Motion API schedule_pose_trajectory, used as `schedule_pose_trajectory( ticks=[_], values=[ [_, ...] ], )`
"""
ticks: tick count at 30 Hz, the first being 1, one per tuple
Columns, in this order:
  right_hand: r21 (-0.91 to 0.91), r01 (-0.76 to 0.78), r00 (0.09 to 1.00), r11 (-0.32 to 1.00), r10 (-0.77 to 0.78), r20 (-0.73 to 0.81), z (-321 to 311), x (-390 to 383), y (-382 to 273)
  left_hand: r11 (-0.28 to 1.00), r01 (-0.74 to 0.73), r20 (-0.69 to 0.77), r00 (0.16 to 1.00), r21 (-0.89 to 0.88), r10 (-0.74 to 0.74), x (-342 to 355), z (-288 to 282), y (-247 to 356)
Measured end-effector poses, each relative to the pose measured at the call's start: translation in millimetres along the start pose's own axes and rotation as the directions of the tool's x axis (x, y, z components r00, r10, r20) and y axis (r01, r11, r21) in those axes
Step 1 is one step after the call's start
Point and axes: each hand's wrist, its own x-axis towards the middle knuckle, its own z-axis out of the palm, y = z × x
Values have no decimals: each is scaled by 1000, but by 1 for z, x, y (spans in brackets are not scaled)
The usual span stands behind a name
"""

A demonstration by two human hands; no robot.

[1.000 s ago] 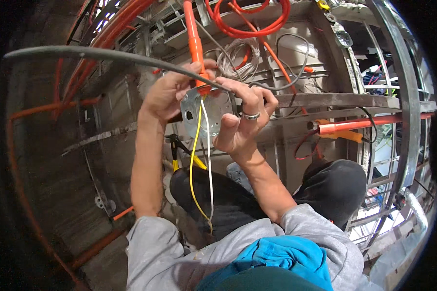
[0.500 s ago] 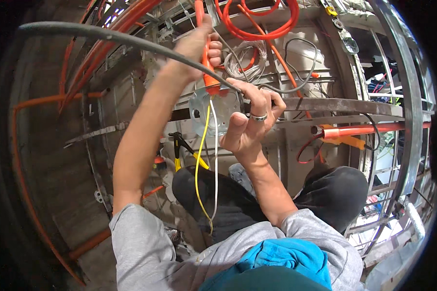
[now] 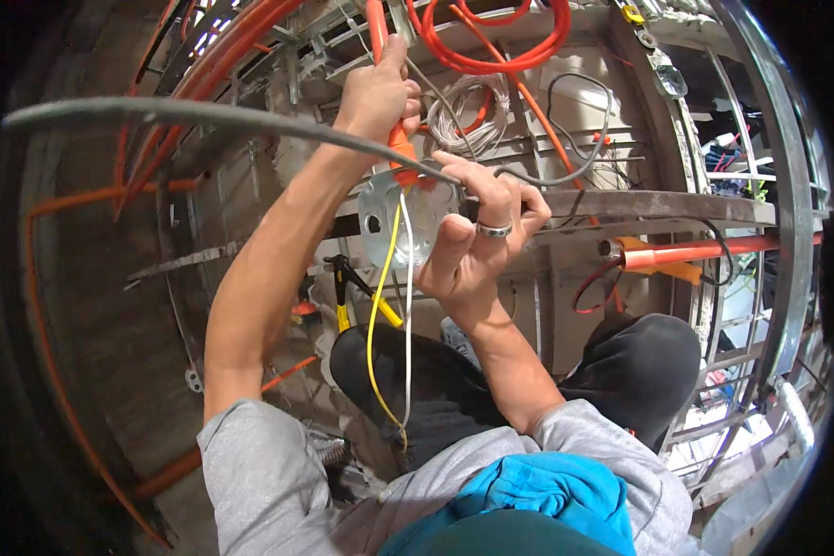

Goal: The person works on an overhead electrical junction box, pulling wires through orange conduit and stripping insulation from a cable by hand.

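Observation:
My left hand is wrapped around an orange conduit, whose lower end meets a galvanized metal electrical box. From that end hang a yellow wire and a white wire, joined at the bottom above my lap. At the box's right side is my right hand, a ring on one finger, its fingers curled about the edge and the thumb in front. A thick grey cable crosses over my left wrist and runs to my right fingers; part of the grip is hidden.
Yellow-handled pliers lie below the box. Coiled orange conduit and a coil of pale wire sit beyond my hands. A metal stud runs rightward, near another orange conduit. Metal framing stands at the right.
My left hand has slid slightly down along the orange conduit. The near end of the grey cable has swung left and down. My right hand has barely moved.

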Motion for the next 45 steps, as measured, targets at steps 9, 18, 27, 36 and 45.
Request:
schedule_pose_trajectory(
  ticks=[9,18,27,36,45],
  values=[
    [-9,-18,999,1000,18,-26,2,-1,3,999,26,2,1000,-37,-26,1,4,-3],
    [-8,-9,998,1000,9,-67,4,0,-3,999,-36,13,999,-13,36,2,-3,-8],
    [-9,6,998,1000,-7,-58,4,1,-7,991,-86,183,981,106,66,-10,-24,-11],
    [-25,-45,996,999,43,-79,4,3,-8,980,-125,161,982,156,99,-9,-21,-18],
    [-14,-86,995,996,86,-48,8,4,-10,971,-148,237,966,187,101,-3,-32,-17]
  ],
)
